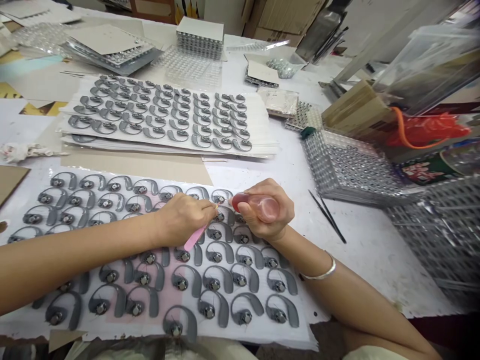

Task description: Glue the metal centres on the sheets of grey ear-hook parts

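Note:
My left hand (pixel 183 220) is closed around a slim tool with a flat pink handle (pixel 195 238); its thin tip points toward my right hand. My right hand (pixel 279 212) wraps around a small translucent squeeze bottle (pixel 267 208) with a red nozzle end, tilted toward the left. Both hands are over rows of grey hook-shaped earphone pieces (pixel 245 257), each with a round metal part and fine wires. The nozzle and tool tip come close together over one earphone piece (pixel 222 196) in the far row. These pieces lie on a white foam sheet (pixel 305 327).
Behind, a stack of white sheets (pixel 258 135) carries more grey hooks. Black tweezers (pixel 328 217) lie to the right, near clear trays of small metal parts (pixel 356 165). An orange-red bag (pixel 427 130) and cardboard box (pixel 360 107) stand further right. Plastic trays (pixel 200 40) are at the back.

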